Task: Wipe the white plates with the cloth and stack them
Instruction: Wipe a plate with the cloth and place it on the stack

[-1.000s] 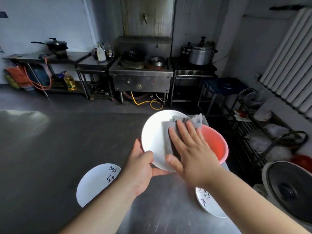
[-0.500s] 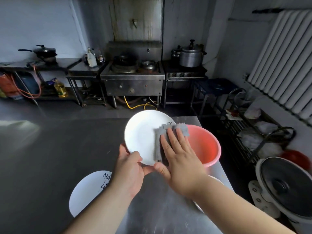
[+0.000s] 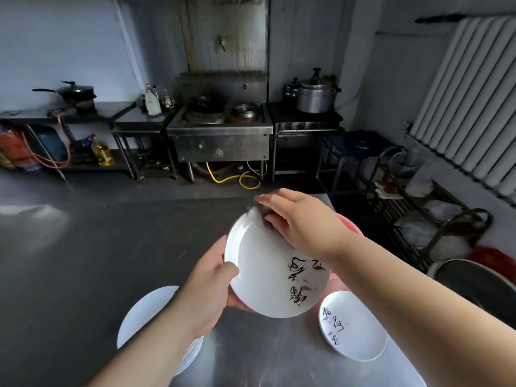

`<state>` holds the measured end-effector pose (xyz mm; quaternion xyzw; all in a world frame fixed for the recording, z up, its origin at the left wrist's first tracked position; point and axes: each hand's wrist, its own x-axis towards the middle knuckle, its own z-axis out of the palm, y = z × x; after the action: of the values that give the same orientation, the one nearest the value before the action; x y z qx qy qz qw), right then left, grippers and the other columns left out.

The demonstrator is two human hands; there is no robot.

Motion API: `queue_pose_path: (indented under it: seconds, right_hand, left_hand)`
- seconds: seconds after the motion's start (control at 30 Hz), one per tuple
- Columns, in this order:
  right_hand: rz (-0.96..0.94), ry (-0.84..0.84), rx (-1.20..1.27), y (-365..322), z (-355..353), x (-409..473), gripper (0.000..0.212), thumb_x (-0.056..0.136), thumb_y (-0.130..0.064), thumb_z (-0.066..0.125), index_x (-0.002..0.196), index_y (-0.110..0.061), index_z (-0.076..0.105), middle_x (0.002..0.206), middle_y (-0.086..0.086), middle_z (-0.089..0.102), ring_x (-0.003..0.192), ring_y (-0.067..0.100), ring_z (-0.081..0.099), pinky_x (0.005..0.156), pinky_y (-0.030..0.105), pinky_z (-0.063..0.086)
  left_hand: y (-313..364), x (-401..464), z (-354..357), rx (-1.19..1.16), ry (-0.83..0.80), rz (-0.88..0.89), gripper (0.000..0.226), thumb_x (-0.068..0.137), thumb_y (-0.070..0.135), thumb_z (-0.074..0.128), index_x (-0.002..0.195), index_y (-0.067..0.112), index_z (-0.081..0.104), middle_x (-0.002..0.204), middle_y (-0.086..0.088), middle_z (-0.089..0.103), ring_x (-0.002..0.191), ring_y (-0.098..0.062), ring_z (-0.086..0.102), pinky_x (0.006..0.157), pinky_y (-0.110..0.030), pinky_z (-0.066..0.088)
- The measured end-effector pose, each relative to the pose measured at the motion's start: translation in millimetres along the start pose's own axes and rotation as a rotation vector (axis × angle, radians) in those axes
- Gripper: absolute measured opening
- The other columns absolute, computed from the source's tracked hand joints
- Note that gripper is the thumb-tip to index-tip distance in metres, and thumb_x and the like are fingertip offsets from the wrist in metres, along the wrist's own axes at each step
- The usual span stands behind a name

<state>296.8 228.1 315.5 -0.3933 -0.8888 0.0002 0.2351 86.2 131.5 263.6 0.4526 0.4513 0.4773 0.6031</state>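
Plate [image 3: 268, 275] is tilting in my left hand [image 3: 208, 289] grip, thumb pinching its rim, while my right hand [image 3: 301, 219] is pressing the cloth [image 3: 258, 215] flat-fingered; I'm risking a slip onto the surface [image 3: 83, 261].

Black brush characters are showing on the held plate [image 3: 275, 270] and, at four o'clock, another plate [image 3: 353, 328]; none readable.

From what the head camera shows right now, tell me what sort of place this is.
Most likely a commercial or back-of-house kitchen: a steel wok stove against the far wall, a large pressure cooker beside it, and a stainless steel worktable where white plates are being wiped.
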Motion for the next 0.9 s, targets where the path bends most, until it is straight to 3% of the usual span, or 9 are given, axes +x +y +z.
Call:
queue_pose_path:
  seconds: [0.13,0.27,0.33,0.43,0.5,0.57,0.67,0.8,0.9]
  right_hand:
    - [0.281,0.083,0.008,-0.2,11.4,-24.3,0.030,0.107,-0.037,0.049,0.133,-0.024,0.057,0.116,0.000,0.068,0.097,0.027,0.067,0.078,0.043,0.055]
    - [0.421,0.062,-0.089,-1.1,18.7,-22.9,0.028,0.107,-0.046,0.046,0.112,-0.019,0.055,0.097,0.002,0.065,0.069,0.024,0.054,0.060,0.040,0.052]
    - [0.387,0.051,-0.091,0.0,14.7,-9.9,0.029,0.107,-0.047,0.045,0.108,-0.020,0.055,0.097,0.000,0.063,0.074,0.024,0.055,0.062,0.037,0.047]
    - [0.484,0.141,0.001,-1.1,13.6,-8.2,0.023,0.105,-0.047,0.049,0.099,-0.024,0.050,0.083,-0.007,0.057,0.067,0.017,0.052,0.058,0.033,0.038]
    - [0.638,0.173,0.169,-9.7,30.3,-27.9,0.022,0.104,-0.046,0.053,0.098,-0.025,0.048,0.071,-0.009,0.059,0.053,0.010,0.054,0.045,0.025,0.035]
    - [0.744,0.117,0.344,-21.5,46.0,-48.5,0.021,0.102,-0.048,0.056,0.099,-0.029,0.046,0.068,-0.007,0.063,0.049,0.010,0.060,0.040,0.021,0.040]
    - [0.735,0.130,0.309,-9.2,41.2,-41.0,0.026,0.102,-0.048,0.057,0.099,-0.025,0.048,0.069,-0.008,0.063,0.054,0.008,0.060,0.048,0.026,0.045]
    - [0.679,0.258,0.295,-2.5,10.4,-12.4,0.021,0.101,-0.047,0.059,0.103,-0.028,0.049,0.076,-0.015,0.060,0.067,0.002,0.058,0.054,0.027,0.043]
    - [0.778,0.276,0.453,-28.3,40.9,-35.2,0.020,0.101,-0.044,0.057,0.097,-0.027,0.047,0.077,-0.010,0.063,0.069,0.015,0.063,0.060,0.035,0.044]
  left_hand:
    - [5.0,0.8,-5.6,0.049,0.100,0.085,0.062,0.081,0.008,0.042,0.128,0.039,0.070,0.124,-0.004,0.074,0.115,-0.029,0.068,0.090,-0.047,0.053]
    - [-4.6,3.3,8.9,0.242,0.248,0.121,0.045,0.109,0.016,0.039,0.140,0.041,0.060,0.135,0.011,0.068,0.128,-0.012,0.060,0.112,-0.046,0.047]
    - [-2.3,7.7,17.5,0.354,0.356,0.173,0.040,0.111,0.020,0.036,0.137,0.036,0.061,0.126,0.016,0.069,0.121,-0.005,0.061,0.104,-0.042,0.050]
    - [12.3,13.3,22.8,0.298,0.537,0.241,0.042,0.110,0.016,0.035,0.112,0.045,0.066,0.102,0.024,0.071,0.095,0.005,0.063,0.080,-0.033,0.051]
    - [15.1,17.9,20.7,0.239,0.662,0.244,0.040,0.110,0.019,0.034,0.110,0.047,0.063,0.101,0.023,0.070,0.096,0.006,0.063,0.080,-0.033,0.051]
    - [13.2,21.1,19.4,0.212,0.719,0.247,0.037,0.111,0.020,0.033,0.122,0.041,0.062,0.109,0.021,0.068,0.104,0.004,0.061,0.085,-0.034,0.048]
    - [4.2,22.5,24.1,0.229,0.679,0.214,0.038,0.110,0.019,0.033,0.129,0.037,0.060,0.111,0.019,0.068,0.108,-0.003,0.062,0.086,-0.036,0.050]
    - [3.2,28.0,34.3,0.181,0.713,0.195,0.039,0.109,0.021,0.035,0.112,0.052,0.058,0.105,0.027,0.067,0.100,0.007,0.060,0.082,-0.032,0.050]
    - [5.5,36.8,34.3,0.101,0.799,0.226,0.038,0.107,0.021,0.034,0.117,0.052,0.055,0.110,0.023,0.066,0.104,0.004,0.060,0.081,-0.030,0.047]
